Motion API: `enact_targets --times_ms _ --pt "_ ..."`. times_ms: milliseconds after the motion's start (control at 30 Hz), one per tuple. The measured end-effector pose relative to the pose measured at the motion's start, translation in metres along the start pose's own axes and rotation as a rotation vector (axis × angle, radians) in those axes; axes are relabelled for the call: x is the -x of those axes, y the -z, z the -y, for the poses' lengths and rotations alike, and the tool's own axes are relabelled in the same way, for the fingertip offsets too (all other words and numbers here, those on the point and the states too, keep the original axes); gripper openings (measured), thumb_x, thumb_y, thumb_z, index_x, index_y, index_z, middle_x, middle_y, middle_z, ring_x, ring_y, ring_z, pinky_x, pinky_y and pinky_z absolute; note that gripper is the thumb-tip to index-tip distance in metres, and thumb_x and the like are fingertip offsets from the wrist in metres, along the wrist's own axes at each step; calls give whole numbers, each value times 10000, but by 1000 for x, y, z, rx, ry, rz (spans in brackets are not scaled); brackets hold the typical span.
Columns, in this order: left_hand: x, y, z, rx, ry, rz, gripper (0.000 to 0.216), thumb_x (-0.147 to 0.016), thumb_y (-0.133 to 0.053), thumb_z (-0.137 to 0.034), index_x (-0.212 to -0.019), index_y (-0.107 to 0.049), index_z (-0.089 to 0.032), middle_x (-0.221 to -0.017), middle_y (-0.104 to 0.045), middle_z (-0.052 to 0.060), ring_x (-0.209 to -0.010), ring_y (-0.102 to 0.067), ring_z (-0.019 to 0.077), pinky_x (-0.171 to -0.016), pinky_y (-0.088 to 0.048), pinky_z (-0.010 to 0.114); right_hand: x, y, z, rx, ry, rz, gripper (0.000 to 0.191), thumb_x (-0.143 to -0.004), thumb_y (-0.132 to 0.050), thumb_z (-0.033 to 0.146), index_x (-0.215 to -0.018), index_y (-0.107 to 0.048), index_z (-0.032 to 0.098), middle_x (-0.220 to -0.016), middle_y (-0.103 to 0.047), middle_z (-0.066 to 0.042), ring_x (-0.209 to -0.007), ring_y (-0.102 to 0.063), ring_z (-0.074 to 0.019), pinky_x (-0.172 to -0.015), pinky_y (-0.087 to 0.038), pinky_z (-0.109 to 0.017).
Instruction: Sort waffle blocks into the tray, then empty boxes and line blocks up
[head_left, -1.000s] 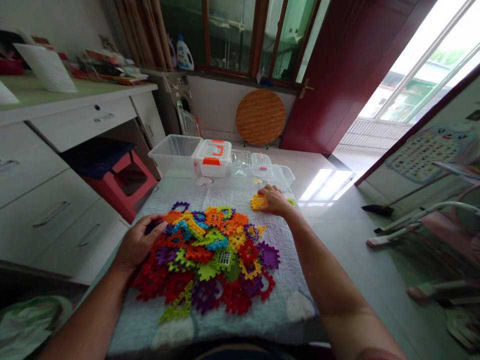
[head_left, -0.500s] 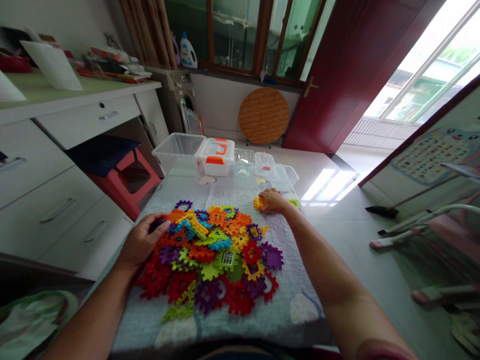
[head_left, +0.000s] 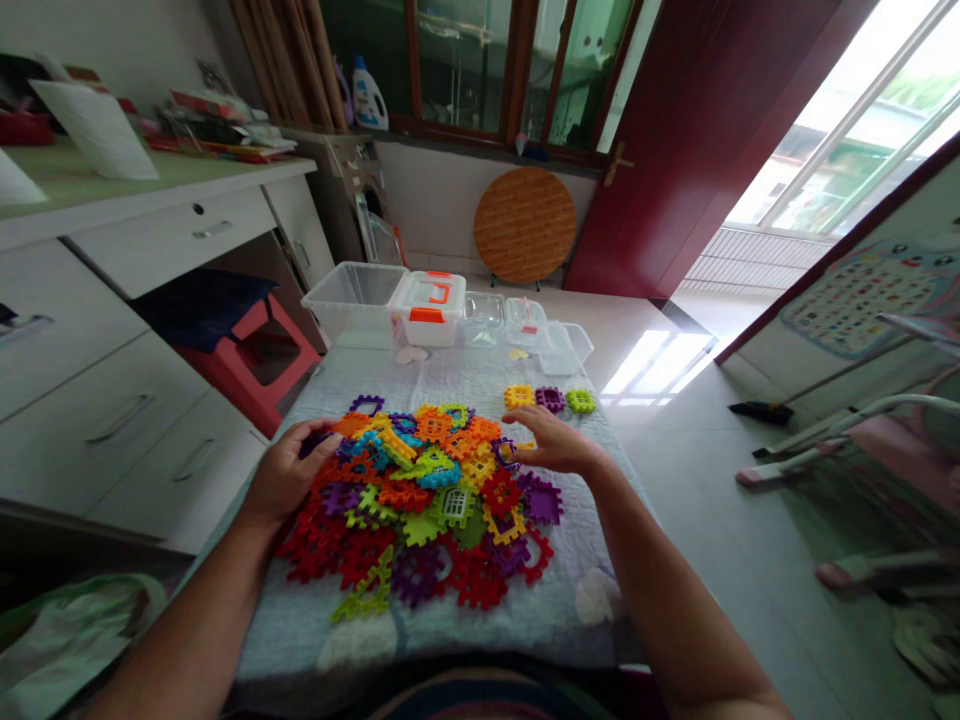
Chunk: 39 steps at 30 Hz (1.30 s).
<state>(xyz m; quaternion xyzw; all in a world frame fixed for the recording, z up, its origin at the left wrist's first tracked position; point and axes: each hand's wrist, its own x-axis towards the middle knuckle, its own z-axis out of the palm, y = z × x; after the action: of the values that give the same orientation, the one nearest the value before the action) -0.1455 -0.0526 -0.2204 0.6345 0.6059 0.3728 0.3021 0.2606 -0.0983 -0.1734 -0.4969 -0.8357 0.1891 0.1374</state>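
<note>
A heap of colourful plastic interlocking building tiles (head_left: 420,525) lies on the cloth-covered table. At its left edge my left hand (head_left: 289,475) is curled, thumb and fingers closed about a dark purple tile (head_left: 315,442) that is mostly hidden. My right hand (head_left: 551,440) is open over the right edge of the heap, its fingers apart and near a purple window-shaped tile (head_left: 507,453). Beyond that hand, a yellow tile (head_left: 518,397), a purple tile (head_left: 550,400) and a green tile (head_left: 580,401) lie in a row, apart from the heap.
Along the far table edge stand a large clear bin (head_left: 352,305), a lidded box with orange clips (head_left: 427,310) and several smaller clear containers (head_left: 484,318). A pink stool (head_left: 255,335) is at the left, beside the white desk (head_left: 172,225). A pink chair (head_left: 892,440) stands at the right.
My right hand has let go of the yellow tile, leaving it beside the purple one, and has come back toward the heap, fingers opened. My left hand has hardly moved.
</note>
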Motion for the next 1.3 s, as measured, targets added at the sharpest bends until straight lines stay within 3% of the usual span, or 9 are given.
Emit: enact_targets --times_ms 200,400,567,733,833,900,1067,1200,1300 --pt "-1 0 2 -5 -14 -16 457 -749 -604 -558 -1037 -674 -209 -1116 -699 60 -1096 -629 287 -1057 -441 409 13 -22 17 -38 -27 -6 521 -722 -666 127 -1235 -584 163 -1227 -623 -122 -1149 -542 -261 -1039 -400 -422" --pt "-3 0 8 -39 -36 -22 464 -765 -596 -567 -1053 -675 -212 -1135 -699 57 -1103 -631 284 -1063 -441 411 17 -25 5 -175 -83 -175 475 -704 -667 148 -1174 -600 179 -1178 -631 -105 -1099 -558 -250 -988 -428 -418" --pt "-4 0 10 -52 -32 -18 464 -774 -593 -573 -1061 -681 -219 -1126 -708 48 -1081 -646 279 -1056 -452 418 30 -20 -14 -492 -262 -297 385 -778 -605 249 -1160 -595 201 -1075 -675 -58 -842 -615 -165 -735 -488 -305" --pt "-3 0 9 -66 -14 -23 486 -765 -589 -585 -1070 -683 -219 -1101 -714 52 -1049 -658 280 -1026 -476 416 35 -18 -29 -699 -420 -372 220 -857 -483 371 -868 -598 184 -821 -698 -45 -590 -562 -121 -533 -432 -248" --pt "-3 0 8 -54 -7 -6 509 -764 -584 -596 -1090 -674 -216 -1108 -710 56 -1044 -657 284 -1024 -475 419 34 -22 -35 -660 -543 -417 197 -836 -485 367 -886 -575 198 -594 -614 22 -471 -499 -115 -470 -387 -237" --pt "-2 1 8 -53 -7 -7 504 -764 -582 -599 -1084 -674 -220 -1093 -712 50 -1029 -661 284 -1011 -484 417 34 -25 -38 -617 -570 -441 224 -811 -504 346 -967 -579 204 -548 -570 53 -456 -495 -121 -473 -384 -237" --pt "-2 0 6 -62 -21 -18 473 -768 -581 -602 -1052 -679 -237 -1060 -714 38 -1004 -662 283 -1001 -489 425 37 -28 -45 -378 -488 -418 204 -774 -573 350 -895 -652 207 -621 -573 32 -546 -504 -135 -554 -401 -262" --pt "-2 0 8 -62 -7 -7 492 -774 -576 -618 -1073 -670 -238 -1081 -705 41 -1026 -653 286 -1021 -474 431 37 -28 -47 -147 -437 -563 229 -742 -649 361 -898 -672 196 -839 -634 -27 -675 -523 -151 -697 -443 -307" --pt "-2 0 8 -54 5 1 508 -775 -573 -622 -1091 -663 -234 -1104 -698 45 -1049 -645 285 -1035 -462 425 37 -27 -48 -139 -435 -626 183 -759 -605 320 -881 -665 196 -830 -628 -28 -690 -526 -157 -719 -448 -311"
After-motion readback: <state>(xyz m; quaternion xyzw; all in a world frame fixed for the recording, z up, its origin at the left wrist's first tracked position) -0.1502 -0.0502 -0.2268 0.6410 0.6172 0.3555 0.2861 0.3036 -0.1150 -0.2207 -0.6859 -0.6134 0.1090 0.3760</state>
